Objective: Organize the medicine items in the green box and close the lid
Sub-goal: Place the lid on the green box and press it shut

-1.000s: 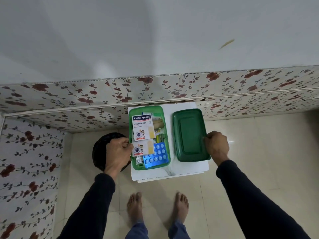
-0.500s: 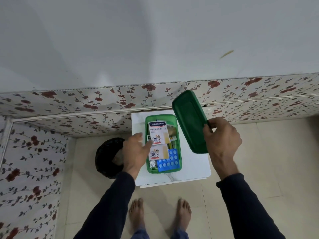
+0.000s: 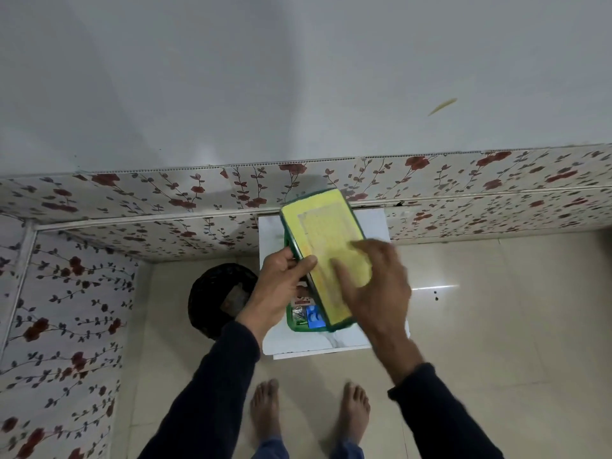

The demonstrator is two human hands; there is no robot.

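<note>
The lid (image 3: 318,226), with its yellow face up and a green rim, lies tilted over the green box (image 3: 292,326) and covers most of it. Only the box's near left corner shows, with a blue blister pack (image 3: 314,317) and small packets inside. My left hand (image 3: 278,286) pinches the lid's left edge, thumb on top. My right hand (image 3: 377,293), blurred, lies on the lid's near right part with its fingers on the yellow face.
The box stands on a small white table (image 3: 374,223) against a flower-patterned wall. A black basket (image 3: 212,293) sits on the floor left of the table. My bare feet (image 3: 265,405) stand on the tiles just before it.
My right hand turned the lid over, yellow face up, and brought it left onto the box. My left hand left the plaster packets and took the lid's left edge.
</note>
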